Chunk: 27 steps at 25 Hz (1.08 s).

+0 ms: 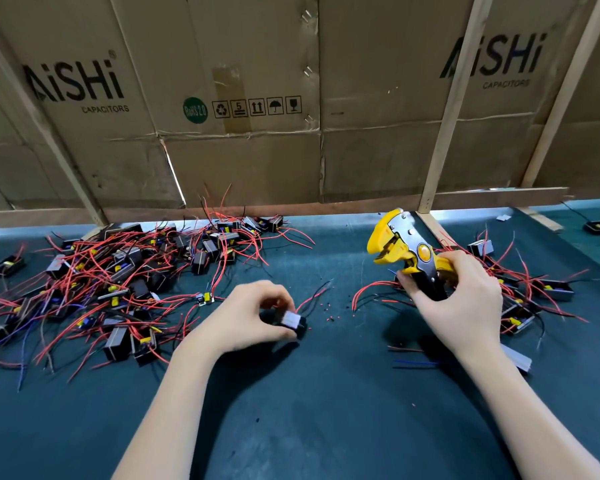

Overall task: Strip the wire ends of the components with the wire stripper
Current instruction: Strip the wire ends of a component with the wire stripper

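Observation:
My left hand point(253, 317) pinches a small black component point(293, 322) low over the dark green mat point(309, 410); its red and black wires point(312, 296) trail up to the right. My right hand point(461, 299) grips the handles of the yellow and black wire stripper point(404, 249), held upright with its jaws pointing up and left, apart from the component. A large pile of the same components with red wires point(118, 278) lies to the left. A smaller pile point(527, 292) sits behind and right of my right hand.
Flattened cardboard boxes point(243, 98) on a wooden frame wall off the back of the mat. Small red insulation bits point(329, 315) are scattered between my hands. A loose component with blue and black wires point(513, 358) lies under my right forearm. Another component point(598, 226) sits far right.

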Tool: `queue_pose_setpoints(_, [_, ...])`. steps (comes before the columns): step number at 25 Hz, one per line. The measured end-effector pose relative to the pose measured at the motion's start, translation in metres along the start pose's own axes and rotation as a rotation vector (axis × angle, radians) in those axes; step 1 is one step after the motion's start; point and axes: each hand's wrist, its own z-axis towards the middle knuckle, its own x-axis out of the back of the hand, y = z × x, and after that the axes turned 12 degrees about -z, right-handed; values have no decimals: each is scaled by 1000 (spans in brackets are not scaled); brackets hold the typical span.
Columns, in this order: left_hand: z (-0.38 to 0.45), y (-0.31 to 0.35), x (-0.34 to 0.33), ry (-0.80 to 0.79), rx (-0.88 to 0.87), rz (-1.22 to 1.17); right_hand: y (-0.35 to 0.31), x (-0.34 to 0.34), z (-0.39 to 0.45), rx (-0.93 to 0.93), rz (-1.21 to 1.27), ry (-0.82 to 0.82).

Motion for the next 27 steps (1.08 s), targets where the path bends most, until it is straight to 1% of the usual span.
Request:
queue_pose_setpoints(1, [0,-2,-2,-7,32,-4,1,0,0,-1,-9,1])
queue_pose_setpoints(2, [2,-3,-3,40,44,-11,2,1,0,-4,-18,-2])
queue_pose_setpoints(4, [6,-4,-7,196,66,29,3,1,0,-12,-29,-11])
queue_pose_setpoints(6, [8,-3,-13,283,84,78,3,0,-1,-13,-34,-18])
queue_pose_setpoints(8, [7,-2,-17,271,98,9,2,-1,-2,-12,-33,-20])
queue_pose_setpoints(10, [7,-5,-19,210,99,-44,2,-1,-2,-10,-33,-16])
queue_pose_setpoints(12, [8,-6,-20,181,105,80,2,-1,-2,-8,-37,-19])
queue_pose_setpoints(13, [8,-6,-21,211,111,175,2,-1,-3,-8,-41,-21])
queue_pose_setpoints(14, [8,-6,-21,281,115,282,1,-1,-3,-9,-45,-24])
queue_pose_setpoints(15, [8,-6,-20,394,92,382,1,-1,-2,-10,-47,-26])
queue_pose_setpoints(16, [7,-4,-18,512,27,419,1,-1,-2,-9,-48,-26])
queue_pose_setpoints(17, [8,-3,-16,564,-56,363,2,-1,-1,-6,-46,-24])
queue_pose_setpoints(18, [7,-1,-16,527,-113,228,3,-1,-1,0,-47,-19])
queue_pose_setpoints(19, [8,1,-17,425,-120,55,3,-1,-2,10,-53,-11])
queue_pose_setpoints(20, [8,1,-21,305,-82,-87,4,-1,-3,23,-62,-1])
queue_pose_setpoints(21, [8,1,-25,219,-39,-167,5,-1,-6,40,-68,12])
queue_pose_setpoints(22, [10,0,-28,179,-18,-218,5,-1,-9,59,-68,25])
queue_pose_setpoints(24, [13,-1,-30,166,-10,-310,3,-3,-12,103,-50,42])
queue_pose_setpoints(27, [14,-1,-29,209,-5,-440,-5,-9,-11,160,-64,37])
